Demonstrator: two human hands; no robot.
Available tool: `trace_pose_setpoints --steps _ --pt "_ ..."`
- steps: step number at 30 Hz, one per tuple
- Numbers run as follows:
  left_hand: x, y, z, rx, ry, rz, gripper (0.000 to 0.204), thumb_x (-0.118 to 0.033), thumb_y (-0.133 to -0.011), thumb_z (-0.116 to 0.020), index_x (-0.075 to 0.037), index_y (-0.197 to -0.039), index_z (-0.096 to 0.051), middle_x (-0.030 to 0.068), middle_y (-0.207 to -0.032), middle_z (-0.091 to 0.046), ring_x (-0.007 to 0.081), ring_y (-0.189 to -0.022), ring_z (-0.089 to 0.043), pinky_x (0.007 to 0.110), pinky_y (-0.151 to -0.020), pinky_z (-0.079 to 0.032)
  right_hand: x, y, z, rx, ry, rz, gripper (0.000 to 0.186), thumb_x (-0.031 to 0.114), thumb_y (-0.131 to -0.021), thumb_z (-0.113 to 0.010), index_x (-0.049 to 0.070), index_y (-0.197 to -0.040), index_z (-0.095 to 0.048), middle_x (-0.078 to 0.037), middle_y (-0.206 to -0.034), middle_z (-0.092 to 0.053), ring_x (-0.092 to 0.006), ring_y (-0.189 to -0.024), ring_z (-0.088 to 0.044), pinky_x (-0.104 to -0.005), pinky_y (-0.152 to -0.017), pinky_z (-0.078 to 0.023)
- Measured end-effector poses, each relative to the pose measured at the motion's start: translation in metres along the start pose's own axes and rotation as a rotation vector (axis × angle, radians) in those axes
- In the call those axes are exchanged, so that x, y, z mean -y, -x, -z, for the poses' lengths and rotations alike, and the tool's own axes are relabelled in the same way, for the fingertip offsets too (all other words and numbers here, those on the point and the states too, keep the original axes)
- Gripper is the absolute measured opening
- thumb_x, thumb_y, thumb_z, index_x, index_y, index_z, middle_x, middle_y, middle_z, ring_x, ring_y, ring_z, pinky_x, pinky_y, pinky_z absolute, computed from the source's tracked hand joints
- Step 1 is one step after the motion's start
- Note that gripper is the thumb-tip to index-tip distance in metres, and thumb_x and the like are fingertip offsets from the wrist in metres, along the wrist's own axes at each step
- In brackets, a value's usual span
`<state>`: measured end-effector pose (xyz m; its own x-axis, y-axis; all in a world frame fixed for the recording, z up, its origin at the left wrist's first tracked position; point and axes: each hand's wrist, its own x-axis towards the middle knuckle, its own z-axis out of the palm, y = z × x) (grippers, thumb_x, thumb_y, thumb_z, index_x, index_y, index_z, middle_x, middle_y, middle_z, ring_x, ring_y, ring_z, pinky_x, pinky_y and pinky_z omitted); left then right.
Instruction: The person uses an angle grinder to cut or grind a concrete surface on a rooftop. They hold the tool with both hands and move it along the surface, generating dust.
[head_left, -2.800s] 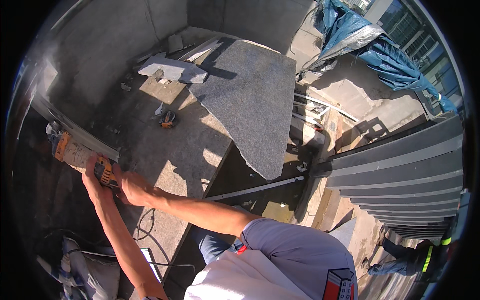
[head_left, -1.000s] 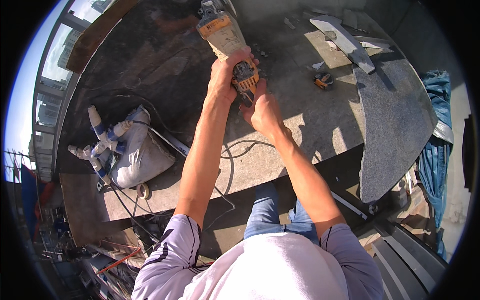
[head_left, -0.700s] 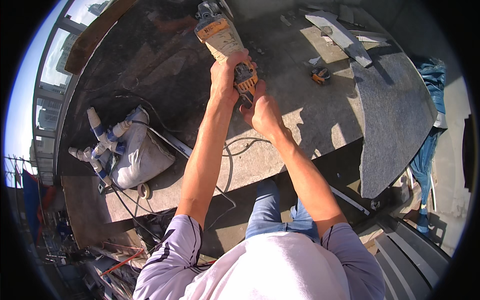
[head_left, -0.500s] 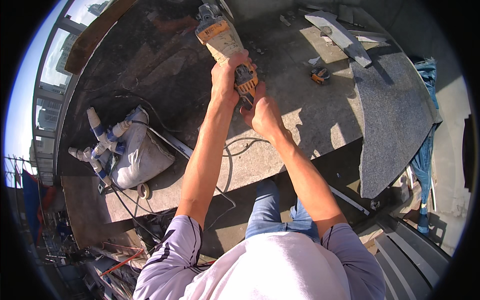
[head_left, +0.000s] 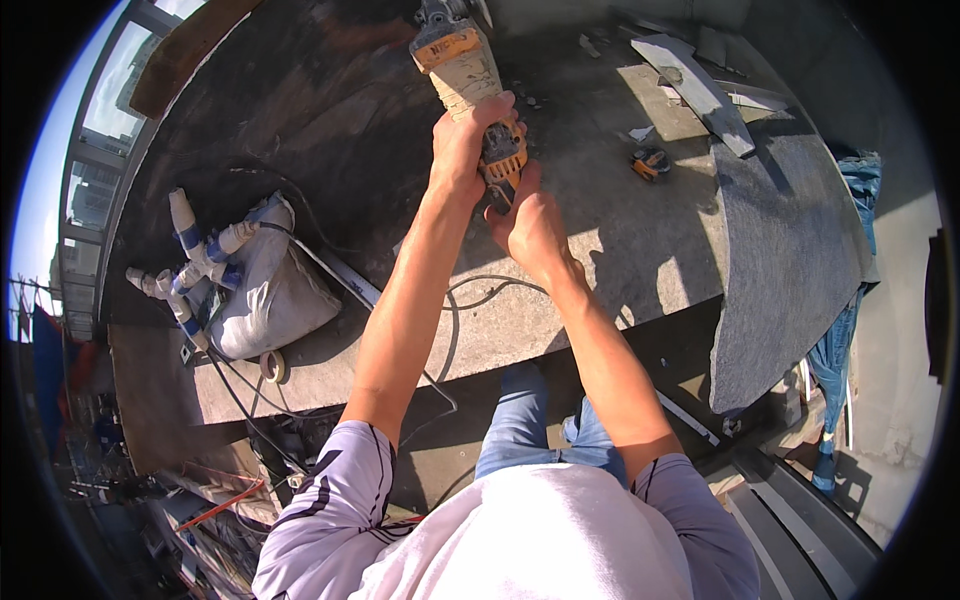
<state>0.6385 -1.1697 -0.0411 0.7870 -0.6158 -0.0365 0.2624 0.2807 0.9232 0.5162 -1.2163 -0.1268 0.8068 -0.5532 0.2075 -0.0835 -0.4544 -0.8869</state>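
Observation:
An orange and grey angle grinder (head_left: pixel 457 70), its body wrapped in beige tape, is held up at the top centre over the concrete platform (head_left: pixel 600 260). My left hand (head_left: pixel 460 150) is closed round its body. Just below, my right hand (head_left: pixel 530 225) is closed on its rear handle. Right of them a small orange and black tool (head_left: pixel 650 163) lies on the platform. A dusty white sack (head_left: pixel 275 310) lies at the left, with branched white and blue fittings (head_left: pixel 205 265) on it, beside a tape roll (head_left: pixel 272 367).
A large grey stone slab (head_left: pixel 785 250) with a jagged edge lies at the right, under pale offcuts (head_left: pixel 690 90). Blue tarpaulin (head_left: pixel 840 350) hangs beyond it. Grey metal strips (head_left: pixel 780 520) are at lower right. Black cables (head_left: pixel 495 285) cross the platform by my arms.
Since the oldest frame my view has swung left, bringing the sack into the middle-left. In the last second the held grinder has shifted slightly right in the picture; both hands still grip it.

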Motion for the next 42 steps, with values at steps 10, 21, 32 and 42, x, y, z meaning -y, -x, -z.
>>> trace_pose_setpoints --steps 10,21,32,42 --pt "-0.009 0.0 -0.005 -0.034 -0.031 0.005 0.044 -0.026 -0.09 -0.089 0.0 -0.119 -0.069 0.0094 -0.098 -0.072 0.0214 -0.088 -0.075 0.039 -0.076 -0.063 0.003 -0.008 0.003 0.002 0.03 0.008 0.072 0.014 -0.089 -0.084 -0.012 -0.141 -0.043 -0.033 -0.093 -0.078 -0.0525 -0.094 -0.078 -0.0548 -0.073 -0.062" --pt "0.009 0.006 -0.003 -0.027 -0.016 0.019 0.039 -0.02 -0.086 -0.088 0.0 -0.114 -0.068 0.0085 -0.097 -0.071 0.0208 -0.084 -0.074 0.039 -0.074 -0.062 -0.003 0.012 0.008 0.043 0.03 -0.026 0.073 0.017 -0.092 -0.083 -0.014 -0.144 -0.042 -0.033 -0.096 -0.078 -0.0519 -0.095 -0.078 -0.055 -0.078 -0.063" --pt "-0.003 -0.006 -0.002 -0.038 -0.045 0.005 0.042 -0.024 -0.085 -0.09 0.0 -0.113 -0.068 0.0087 -0.097 -0.071 0.0211 -0.085 -0.073 0.039 -0.075 -0.062 -0.003 -0.008 -0.003 -0.019 0.074 0.003 0.07 0.014 -0.087 -0.084 -0.01 -0.139 -0.043 -0.033 -0.093 -0.077 -0.0534 -0.092 -0.078 -0.0552 -0.07 -0.061" --pt "0.007 0.001 -0.001 -0.04 -0.028 0.01 0.041 -0.022 -0.085 -0.089 0.0 -0.113 -0.068 0.0092 -0.096 -0.071 0.0208 -0.084 -0.074 0.039 -0.073 -0.061 -0.009 0.004 -0.003 -0.004 0.029 -0.012 0.07 0.013 -0.088 -0.084 -0.01 -0.139 -0.042 -0.032 -0.094 -0.077 -0.0518 -0.093 -0.079 -0.0537 -0.07 -0.062"
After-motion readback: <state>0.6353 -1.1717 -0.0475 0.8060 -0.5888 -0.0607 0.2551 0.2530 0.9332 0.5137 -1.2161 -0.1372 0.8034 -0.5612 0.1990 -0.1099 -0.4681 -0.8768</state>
